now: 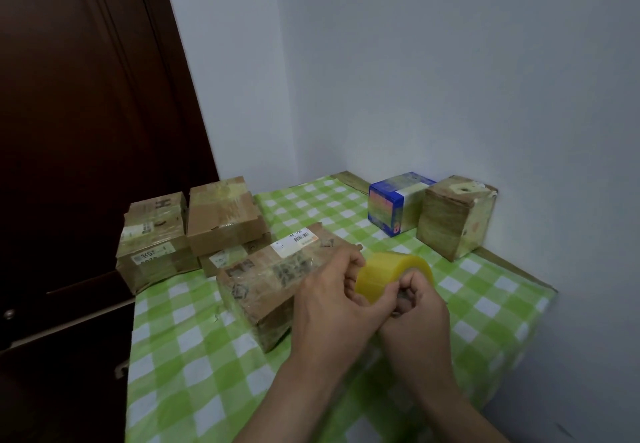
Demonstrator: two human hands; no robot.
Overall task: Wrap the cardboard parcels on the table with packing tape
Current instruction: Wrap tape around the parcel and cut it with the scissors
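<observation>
A yellow roll of packing tape (389,269) is held above the table between both hands. My left hand (332,299) grips its near left side, fingers curled over the rim. My right hand (415,307) holds the roll from the right, fingers tucked into its core. Just left of the hands lies a long cardboard parcel (266,280) with a white label, shiny with tape. Behind it, at the table's left edge, stand a taped parcel (154,238) and another parcel (221,214) stacked on a lower box.
The table carries a green and white checked cloth (194,356). A blue-edged box (394,202) and a brown cube-shaped parcel (453,217) stand at the back right against the pale wall. A dark wooden door (79,131) fills the left side.
</observation>
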